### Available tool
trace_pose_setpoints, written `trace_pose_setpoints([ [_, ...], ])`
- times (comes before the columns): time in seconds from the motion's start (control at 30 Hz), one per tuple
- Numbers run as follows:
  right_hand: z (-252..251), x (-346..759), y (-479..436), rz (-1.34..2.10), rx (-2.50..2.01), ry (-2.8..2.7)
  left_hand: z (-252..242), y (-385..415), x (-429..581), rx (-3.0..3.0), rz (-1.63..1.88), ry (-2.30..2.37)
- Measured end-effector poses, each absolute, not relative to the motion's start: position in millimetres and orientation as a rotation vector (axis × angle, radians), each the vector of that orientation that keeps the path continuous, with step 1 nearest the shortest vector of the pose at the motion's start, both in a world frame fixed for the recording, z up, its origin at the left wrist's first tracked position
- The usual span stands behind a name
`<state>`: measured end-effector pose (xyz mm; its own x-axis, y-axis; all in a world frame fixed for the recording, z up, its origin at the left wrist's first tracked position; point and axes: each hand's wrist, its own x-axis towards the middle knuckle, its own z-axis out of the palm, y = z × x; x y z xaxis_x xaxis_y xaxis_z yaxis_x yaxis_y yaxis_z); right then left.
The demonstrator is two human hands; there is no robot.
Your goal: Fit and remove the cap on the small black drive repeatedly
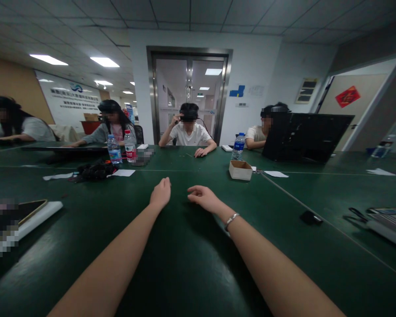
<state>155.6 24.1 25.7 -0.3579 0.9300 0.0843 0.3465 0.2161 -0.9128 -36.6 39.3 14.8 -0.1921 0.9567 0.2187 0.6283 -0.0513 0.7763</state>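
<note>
Both my arms reach forward over the dark green table [171, 264]. My left hand [160, 193] is curled into a loose fist above the tabletop, and nothing shows in it. My right hand [203, 197] hovers just to its right, fingers bent and pinched together toward the left hand; whether it holds something tiny I cannot make out. A silver bracelet [231, 219] sits on my right wrist. The nearest object is a small open cardboard box [240, 170] further back and to the right.
Several people sit along the far side. Water bottles [114, 149] [238, 146], a black bundle [94, 171], paper slips [276, 174] and a black laptop [303, 136] stand at the back. A phone on a white pad [33, 211] lies left; a small black item [311, 217] lies right.
</note>
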Motion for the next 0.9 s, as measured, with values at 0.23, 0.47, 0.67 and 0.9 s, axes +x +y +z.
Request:
trace_pose_setpoints([
  [0.23, 75, 313, -10, 0.079, -1.869, -1.933, 20, -3, -209, 2.086, 0.154, 2.46],
  [0.47, 44, 425, -47, -0.198, -2.469, -1.486, 13, -43, -296, 1.93, 0.104, 2.575],
  [0.67, 13, 445, -35, 0.022, -2.281, -1.606, 20, -46, -288, 1.841, 0.056, 2.64],
  [0.9, 7, 376, -21, 0.096, -1.958, -1.821, 24, -51, -280, 1.817, 0.118, 2.737],
])
